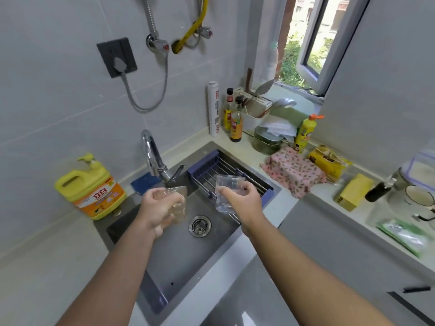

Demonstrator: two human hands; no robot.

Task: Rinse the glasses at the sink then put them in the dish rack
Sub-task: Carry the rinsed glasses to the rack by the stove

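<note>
Two glasses, one per hand, over the sink (pixel 174 260)
Left hand (pixel 160 208) was wrapped around one glass (pixel 180 205) right below the faucet (pixel 153 156) — right hand (pixel 242 198) gripped the other glass (pixel 223 194) just over the near edge of the dish rack (pixel 204 164) at the sink's far end.

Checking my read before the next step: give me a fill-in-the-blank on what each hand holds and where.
1. The left hand grips a glass just under the ____.
2. The right hand holds a second glass over the dish ____.
3. The yellow detergent jug stands ____ of the sink.
Missing words: faucet; rack; left.
</note>
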